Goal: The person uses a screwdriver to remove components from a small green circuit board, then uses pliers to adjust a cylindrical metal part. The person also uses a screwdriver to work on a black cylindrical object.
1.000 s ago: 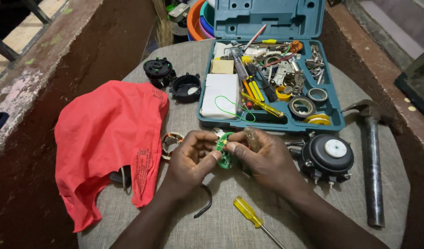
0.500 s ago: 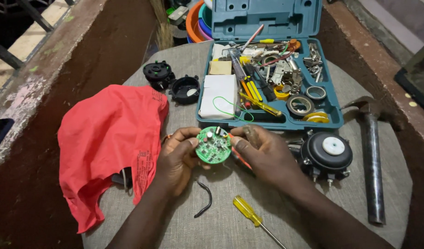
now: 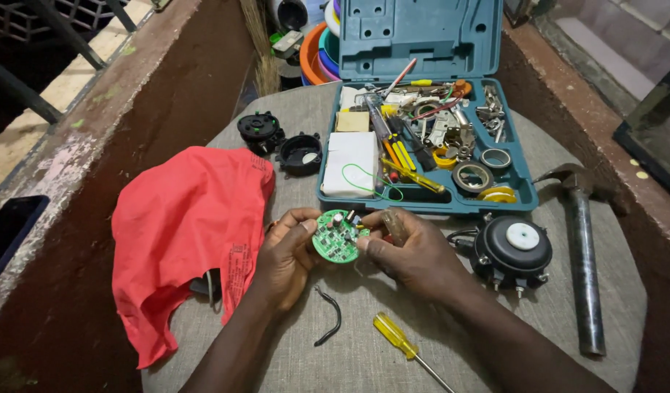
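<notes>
A round green circuit board (image 3: 336,237) is held face up between both hands over the grey cloth-covered table (image 3: 546,313). My left hand (image 3: 287,255) grips its left edge with thumb and fingers. My right hand (image 3: 415,255) pinches its right edge and also holds a clear-handled tool (image 3: 394,226) against the palm. A black round motor (image 3: 511,252) with a white hub lies just right of my right hand.
An open teal tool case (image 3: 422,109) full of small tools and tape rolls stands behind the hands. A red bag (image 3: 182,225) lies left, two black round housings (image 3: 280,142) behind it. A hammer (image 3: 582,247) lies right. A yellow-handled screwdriver (image 3: 404,342) and a black curved wire (image 3: 329,317) lie near.
The circuit board, edge-on a second ago, has been turned flat so its component face shows. The hands stayed in about the same place.
</notes>
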